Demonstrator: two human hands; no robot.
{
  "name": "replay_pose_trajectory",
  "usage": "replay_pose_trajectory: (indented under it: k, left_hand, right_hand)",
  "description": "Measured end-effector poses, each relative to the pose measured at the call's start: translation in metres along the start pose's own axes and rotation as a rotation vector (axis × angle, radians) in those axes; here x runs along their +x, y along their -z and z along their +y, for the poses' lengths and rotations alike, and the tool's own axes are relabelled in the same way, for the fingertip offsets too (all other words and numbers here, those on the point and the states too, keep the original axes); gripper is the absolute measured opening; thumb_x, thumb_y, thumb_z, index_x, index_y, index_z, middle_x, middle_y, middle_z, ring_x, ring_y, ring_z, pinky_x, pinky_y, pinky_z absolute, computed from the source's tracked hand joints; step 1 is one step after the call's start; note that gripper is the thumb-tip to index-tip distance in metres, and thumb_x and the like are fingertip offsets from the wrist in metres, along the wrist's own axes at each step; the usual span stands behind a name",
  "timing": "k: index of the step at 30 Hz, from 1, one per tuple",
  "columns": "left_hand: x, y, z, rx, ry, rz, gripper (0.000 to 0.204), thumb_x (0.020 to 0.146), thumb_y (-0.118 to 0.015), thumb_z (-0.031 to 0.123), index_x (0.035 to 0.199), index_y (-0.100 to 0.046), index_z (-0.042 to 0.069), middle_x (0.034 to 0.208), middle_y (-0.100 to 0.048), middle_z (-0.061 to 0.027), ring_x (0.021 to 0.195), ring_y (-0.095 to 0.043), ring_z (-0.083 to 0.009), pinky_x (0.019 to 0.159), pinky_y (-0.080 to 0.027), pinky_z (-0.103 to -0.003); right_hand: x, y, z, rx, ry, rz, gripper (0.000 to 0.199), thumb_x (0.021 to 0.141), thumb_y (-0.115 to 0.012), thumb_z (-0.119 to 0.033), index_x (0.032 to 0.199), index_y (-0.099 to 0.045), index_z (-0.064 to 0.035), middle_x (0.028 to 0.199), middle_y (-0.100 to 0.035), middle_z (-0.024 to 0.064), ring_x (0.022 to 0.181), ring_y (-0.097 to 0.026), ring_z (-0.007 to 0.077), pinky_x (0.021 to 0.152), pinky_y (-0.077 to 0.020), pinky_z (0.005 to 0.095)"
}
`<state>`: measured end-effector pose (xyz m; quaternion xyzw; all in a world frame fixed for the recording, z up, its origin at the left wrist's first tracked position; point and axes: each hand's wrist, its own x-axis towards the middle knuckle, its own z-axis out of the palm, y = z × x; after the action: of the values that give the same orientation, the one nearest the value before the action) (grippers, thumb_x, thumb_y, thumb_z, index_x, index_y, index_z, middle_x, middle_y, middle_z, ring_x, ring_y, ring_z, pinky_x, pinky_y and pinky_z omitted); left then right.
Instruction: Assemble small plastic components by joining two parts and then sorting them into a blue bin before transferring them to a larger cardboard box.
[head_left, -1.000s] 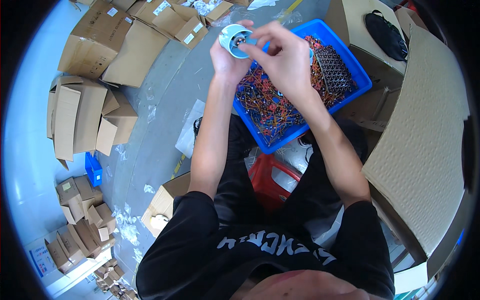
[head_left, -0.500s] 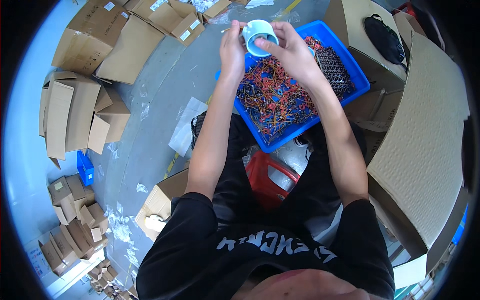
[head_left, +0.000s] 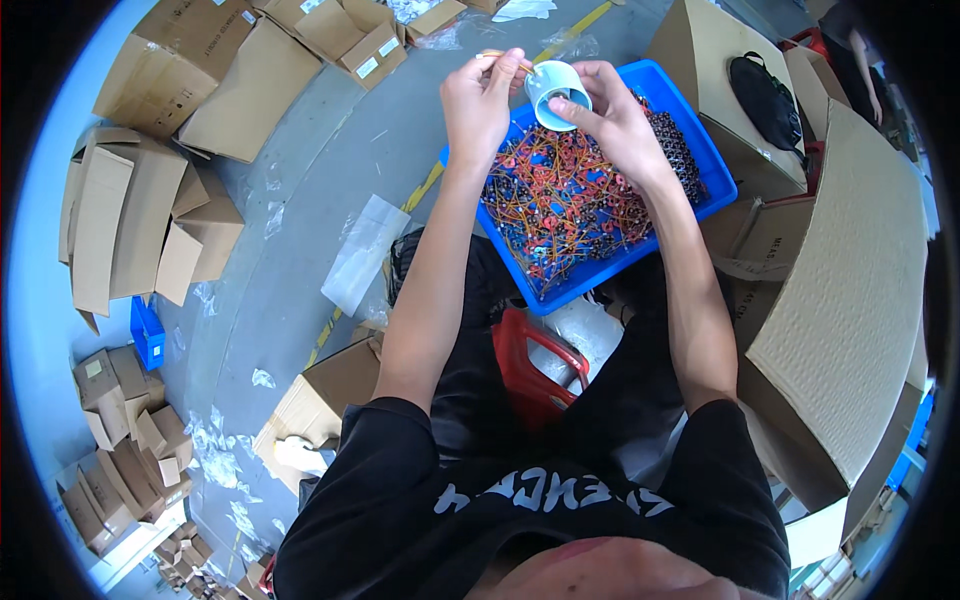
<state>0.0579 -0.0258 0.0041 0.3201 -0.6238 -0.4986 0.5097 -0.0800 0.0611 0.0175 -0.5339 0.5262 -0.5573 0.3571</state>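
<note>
Steadiness matters: right hand point(head_left: 615, 115) is clamped round the pale blue tape roll point(head_left: 557, 92) above the blue plastic bin point(head_left: 700, 150) of wired parts, left hand point(head_left: 480, 95) pinching a thin orange wire point(head_left: 500, 56) at its rim; I'd brace wrists, feed slowly

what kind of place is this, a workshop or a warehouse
Probably a small factory or packing floor: flattened cardboard boxes lie across a concrete floor, and a blue bin of small wired parts sits before the seated person.

Open grey floor point(head_left: 300, 210) lies left of the blue bin point(head_left: 700, 150); flattened cardboard boxes point(head_left: 130, 220) bound it further left, while upright cartons point(head_left: 840, 290) crowd the bin's right side.
</note>
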Motion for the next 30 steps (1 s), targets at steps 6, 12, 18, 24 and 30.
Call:
replay_pose_trajectory:
  k: [6, 12, 18, 24, 30]
  left_hand:
    - [-0.008, -0.015, 0.002, 0.176, -0.173, -0.077, 0.021, 0.089, -0.063, 0.017, 0.093, -0.067, -0.003, 0.087, -0.069, -0.0103, 0.079, -0.066, -0.0143, 0.068, -0.051, -0.026]
    - [-0.019, -0.044, -0.018, 0.109, -0.164, -0.308, 0.03, 0.087, -0.064, 0.021, 0.11, -0.062, 0.001, 0.099, -0.068, -0.0142, 0.09, -0.066, -0.0204, 0.073, -0.052, -0.03]
    - [-0.025, -0.044, -0.038, 0.718, 0.131, -0.857, 0.036, 0.089, -0.061, 0.028, 0.116, -0.057, 0.004, 0.109, -0.064, -0.0156, 0.097, -0.064, -0.0269, 0.08, -0.05, -0.036]
    - [-0.022, -0.043, -0.074, 1.085, 0.218, -1.131, 0.036, 0.089, -0.059, 0.03, 0.114, -0.057, 0.005, 0.101, -0.066, -0.0155, 0.094, -0.064, -0.0302, 0.079, -0.05, -0.04]
    - [-0.004, -0.062, -0.114, 1.273, -0.028, -0.945, 0.037, 0.083, -0.064, 0.034, 0.108, -0.059, 0.007, 0.096, -0.067, -0.0141, 0.093, -0.063, -0.0327, 0.077, -0.05, -0.044]
  right_hand:
    - [-0.001, 0.023, 0.022, -0.145, -0.07, 0.127, 0.046, 0.084, -0.071, -0.02, 0.118, -0.048, 0.0009, 0.107, -0.061, 0.0115, 0.097, -0.057, 0.0146, 0.083, -0.0472, 0.0291]
    - [0.015, 0.086, 0.067, -0.617, -0.001, 0.209, 0.038, 0.083, -0.072, -0.029, 0.102, -0.059, 0.0016, 0.087, -0.064, 0.0104, 0.079, -0.061, 0.0141, 0.069, -0.0488, 0.0283]
    - [-0.013, 0.173, 0.111, -0.828, -0.727, -0.105, 0.058, 0.082, -0.064, -0.051, 0.094, -0.063, 0.0053, 0.079, -0.064, 0.0142, 0.073, -0.064, 0.0201, 0.062, -0.0496, 0.0332]
    - [-0.026, 0.168, 0.13, -1.094, -0.617, 0.106, 0.05, 0.084, -0.063, -0.045, 0.095, -0.063, 0.0033, 0.082, -0.064, 0.0197, 0.074, -0.065, 0.0317, 0.064, -0.0519, 0.0424]
    - [-0.005, 0.121, 0.108, -1.18, 0.002, 0.355, 0.039, 0.083, -0.064, -0.037, 0.1, -0.061, -0.0015, 0.093, -0.062, 0.0239, 0.087, -0.062, 0.0377, 0.077, -0.0512, 0.0451]
